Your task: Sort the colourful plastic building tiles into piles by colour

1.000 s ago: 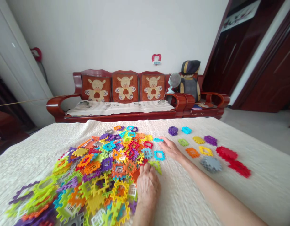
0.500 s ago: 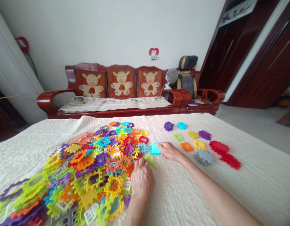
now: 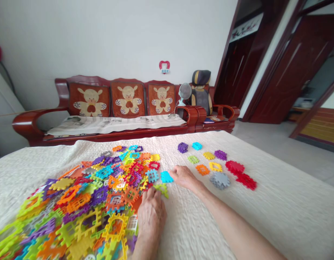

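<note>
My right hand (image 3: 183,177) has its fingers bent together at the right edge of a bright blue toothed building tile (image 3: 167,177), which lies on the cloth. My left hand (image 3: 152,211) rests palm down at the right side of a heap of interlocking plastic tiles (image 3: 102,195); its fingers curl under, and their tips and anything in them are hidden. Just beyond its knuckles lies a lime green tile (image 3: 163,190). Between the heap and the blue tile sits a lighter blue window tile (image 3: 152,176).
Sorted by colour at right are purple tiles (image 3: 182,147), grey tiles (image 3: 220,180), red tiles (image 3: 235,167), an orange frame (image 3: 202,169) and several others. A cream textured cloth (image 3: 277,202) covers the table. Behind stand a wooden sofa (image 3: 31,122) and a small fan (image 3: 185,91).
The whole view has shifted left as my head turned right. My right hand's fingers look more bent at the blue tile. My left hand stays at the heap's edge.
</note>
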`<state>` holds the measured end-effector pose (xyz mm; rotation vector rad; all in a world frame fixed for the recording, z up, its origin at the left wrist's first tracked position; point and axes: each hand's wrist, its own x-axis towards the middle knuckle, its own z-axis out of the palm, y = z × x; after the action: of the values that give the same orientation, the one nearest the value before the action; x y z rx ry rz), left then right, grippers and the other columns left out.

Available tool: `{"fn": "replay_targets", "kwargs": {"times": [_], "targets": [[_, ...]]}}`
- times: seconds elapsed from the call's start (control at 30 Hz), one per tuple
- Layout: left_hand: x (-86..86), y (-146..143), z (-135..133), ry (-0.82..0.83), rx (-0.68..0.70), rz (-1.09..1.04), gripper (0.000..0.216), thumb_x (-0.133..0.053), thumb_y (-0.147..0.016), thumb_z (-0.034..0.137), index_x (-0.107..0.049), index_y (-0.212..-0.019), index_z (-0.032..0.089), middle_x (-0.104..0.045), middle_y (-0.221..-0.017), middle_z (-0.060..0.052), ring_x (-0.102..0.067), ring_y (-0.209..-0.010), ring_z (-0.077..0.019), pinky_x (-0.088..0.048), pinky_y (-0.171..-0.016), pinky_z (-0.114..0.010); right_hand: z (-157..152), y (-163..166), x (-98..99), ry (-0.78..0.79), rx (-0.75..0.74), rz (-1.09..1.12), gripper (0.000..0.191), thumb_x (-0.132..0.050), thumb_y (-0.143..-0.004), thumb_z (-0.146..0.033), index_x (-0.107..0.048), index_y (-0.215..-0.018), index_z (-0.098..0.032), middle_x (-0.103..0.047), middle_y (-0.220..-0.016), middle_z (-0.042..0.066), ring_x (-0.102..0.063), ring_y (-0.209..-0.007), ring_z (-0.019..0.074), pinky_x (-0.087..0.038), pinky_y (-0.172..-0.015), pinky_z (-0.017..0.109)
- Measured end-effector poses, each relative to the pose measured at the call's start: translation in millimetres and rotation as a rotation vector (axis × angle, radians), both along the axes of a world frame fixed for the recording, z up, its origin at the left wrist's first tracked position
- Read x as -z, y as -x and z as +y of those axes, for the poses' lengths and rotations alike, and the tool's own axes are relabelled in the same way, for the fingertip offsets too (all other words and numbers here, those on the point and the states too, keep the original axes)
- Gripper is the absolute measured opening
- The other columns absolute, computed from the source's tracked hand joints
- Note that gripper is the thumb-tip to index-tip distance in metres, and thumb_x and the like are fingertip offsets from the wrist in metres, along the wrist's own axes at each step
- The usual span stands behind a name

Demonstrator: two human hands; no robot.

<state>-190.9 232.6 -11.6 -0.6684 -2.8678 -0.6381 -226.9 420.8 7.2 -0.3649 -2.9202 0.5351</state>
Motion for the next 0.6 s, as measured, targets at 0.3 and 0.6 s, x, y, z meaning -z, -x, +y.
{"fn": "replay_targets", "kwargs": {"times": [0.3, 0.6], "targets": [[2.5, 1, -1, -0.025, 0.003, 0.005, 0.027, -0.04, -0.089, 0.013, -0.065, -0.092, 0.02, -0.063, -0.103, -0.004, -0.053, -0.101, -0.0185, -0.041, -0.079, -0.027, 12, -2, 4.0, 0.207, -0.392, 0.048, 0.072, -0.066, -0.064, -0.022, -0.046, -0.132, -0.013, -0.058, -0.126, 0.014, -0.06, -0.103, 0.0227, -0.046, -0.088, 0.032], [5.8, 2, 0, -0.025, 0.01, 0.028, 0.029, -0.038, -0.09, 0.012, -0.066, -0.094, 0.018, -0.064, -0.103, -0.005, -0.054, -0.102, -0.0188, -0.044, -0.08, -0.027, -2, -3, 9.0, 0.025, -0.445, 0.137, 0.054, -0.064, -0.067, -0.021, -0.056, -0.119, -0.015, -0.061, -0.114, 0.012, -0.055, -0.106, 0.0241, -0.044, -0.093, 0.036]]}}
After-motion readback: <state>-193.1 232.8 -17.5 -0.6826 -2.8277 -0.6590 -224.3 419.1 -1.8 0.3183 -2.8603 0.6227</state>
